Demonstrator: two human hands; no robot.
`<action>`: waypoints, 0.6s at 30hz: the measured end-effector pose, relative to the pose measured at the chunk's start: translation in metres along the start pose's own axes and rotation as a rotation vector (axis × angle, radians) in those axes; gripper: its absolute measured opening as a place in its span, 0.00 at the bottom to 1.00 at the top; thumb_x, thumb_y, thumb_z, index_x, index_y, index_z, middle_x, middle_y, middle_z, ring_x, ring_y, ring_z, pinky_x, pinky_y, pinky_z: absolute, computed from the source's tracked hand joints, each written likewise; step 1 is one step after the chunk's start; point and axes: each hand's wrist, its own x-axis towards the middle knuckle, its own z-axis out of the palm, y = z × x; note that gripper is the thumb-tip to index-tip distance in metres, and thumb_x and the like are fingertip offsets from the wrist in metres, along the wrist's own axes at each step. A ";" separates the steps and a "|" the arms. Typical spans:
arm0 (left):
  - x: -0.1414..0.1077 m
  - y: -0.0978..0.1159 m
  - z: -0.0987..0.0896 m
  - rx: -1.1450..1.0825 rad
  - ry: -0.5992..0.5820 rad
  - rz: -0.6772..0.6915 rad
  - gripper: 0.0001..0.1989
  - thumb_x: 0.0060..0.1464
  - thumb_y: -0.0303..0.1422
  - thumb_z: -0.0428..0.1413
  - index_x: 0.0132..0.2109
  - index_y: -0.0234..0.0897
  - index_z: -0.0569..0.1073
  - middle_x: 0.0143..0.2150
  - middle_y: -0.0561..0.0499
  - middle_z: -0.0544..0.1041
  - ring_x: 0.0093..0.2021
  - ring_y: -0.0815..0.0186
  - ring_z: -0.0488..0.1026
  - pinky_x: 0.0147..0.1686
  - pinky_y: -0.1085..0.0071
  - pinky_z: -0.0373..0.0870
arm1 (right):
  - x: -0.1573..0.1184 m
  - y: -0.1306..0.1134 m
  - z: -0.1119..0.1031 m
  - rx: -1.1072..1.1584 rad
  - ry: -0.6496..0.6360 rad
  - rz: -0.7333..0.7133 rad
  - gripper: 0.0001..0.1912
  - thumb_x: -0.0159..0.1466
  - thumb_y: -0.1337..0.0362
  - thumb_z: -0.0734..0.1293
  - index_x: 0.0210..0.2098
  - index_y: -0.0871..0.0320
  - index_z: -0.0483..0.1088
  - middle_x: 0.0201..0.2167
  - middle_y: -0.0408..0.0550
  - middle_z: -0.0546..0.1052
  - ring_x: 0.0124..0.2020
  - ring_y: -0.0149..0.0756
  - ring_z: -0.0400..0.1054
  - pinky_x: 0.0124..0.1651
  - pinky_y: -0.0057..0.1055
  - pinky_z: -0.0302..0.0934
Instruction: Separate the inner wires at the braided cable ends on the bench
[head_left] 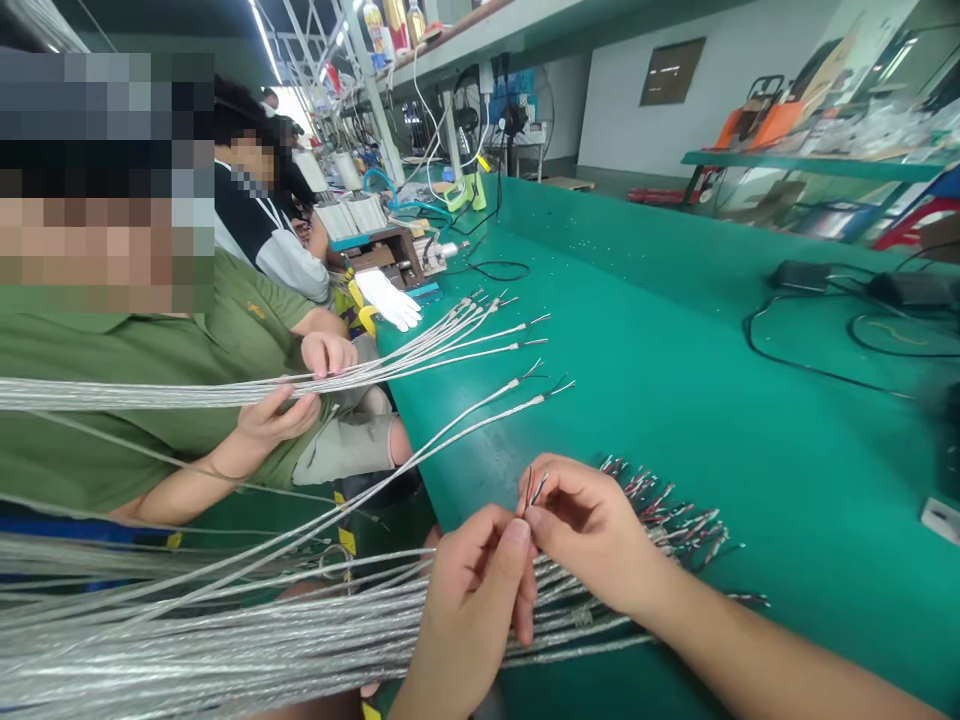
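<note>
My left hand pinches a cable close to its stripped end, thumb against the fingers. Beside it, almost touching, my right hand grips the thin red, black and white wires that fan out of that end. Under both hands runs a thick bundle of silvery braided cables. Its many stripped wire ends lie on the green table to the right of my right hand. Farther up, two separate cables stretch across the table edge with bare ends.
At the left, a person in a green shirt holds another cable bundle with both hands. A white glove and a machine stand beyond. Black adapters with cords lie on the green table at right.
</note>
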 end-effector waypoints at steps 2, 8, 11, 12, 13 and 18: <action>0.000 0.000 0.000 0.007 -0.015 0.015 0.22 0.64 0.47 0.52 0.29 0.35 0.65 0.17 0.58 0.66 0.14 0.77 0.61 0.18 0.82 0.55 | 0.000 -0.001 0.000 0.002 0.005 -0.008 0.08 0.64 0.69 0.67 0.28 0.57 0.67 0.32 0.46 0.70 0.34 0.36 0.65 0.36 0.32 0.60; -0.001 0.004 0.006 -0.011 0.062 0.025 0.22 0.63 0.46 0.53 0.28 0.35 0.65 0.17 0.58 0.65 0.14 0.77 0.59 0.18 0.82 0.55 | 0.001 -0.003 0.000 0.061 0.003 -0.024 0.07 0.62 0.71 0.68 0.28 0.57 0.68 0.32 0.47 0.71 0.34 0.36 0.67 0.35 0.32 0.62; -0.002 0.004 0.008 -0.009 0.079 0.026 0.21 0.63 0.47 0.53 0.29 0.35 0.65 0.16 0.58 0.65 0.14 0.77 0.58 0.17 0.81 0.52 | 0.000 -0.001 0.000 0.047 -0.003 -0.033 0.07 0.62 0.70 0.69 0.28 0.57 0.68 0.32 0.47 0.71 0.34 0.36 0.67 0.35 0.32 0.62; -0.002 0.003 0.008 -0.007 0.077 0.026 0.21 0.63 0.47 0.53 0.29 0.35 0.65 0.16 0.58 0.65 0.14 0.77 0.58 0.17 0.81 0.52 | 0.000 0.000 -0.001 0.037 0.000 -0.035 0.07 0.62 0.70 0.68 0.28 0.57 0.68 0.32 0.47 0.71 0.34 0.36 0.68 0.35 0.32 0.62; -0.002 0.002 0.007 -0.006 0.075 0.024 0.22 0.63 0.48 0.53 0.29 0.35 0.65 0.16 0.58 0.65 0.13 0.77 0.58 0.17 0.81 0.51 | -0.001 0.001 -0.001 0.026 0.002 -0.037 0.07 0.62 0.70 0.68 0.28 0.56 0.68 0.32 0.47 0.71 0.34 0.36 0.67 0.35 0.32 0.62; -0.001 -0.002 0.001 -0.009 0.025 0.029 0.22 0.63 0.48 0.53 0.29 0.35 0.65 0.17 0.59 0.66 0.14 0.77 0.60 0.18 0.81 0.56 | -0.003 0.004 -0.001 -0.034 -0.001 -0.043 0.08 0.63 0.70 0.67 0.28 0.56 0.66 0.31 0.46 0.70 0.33 0.36 0.66 0.35 0.32 0.61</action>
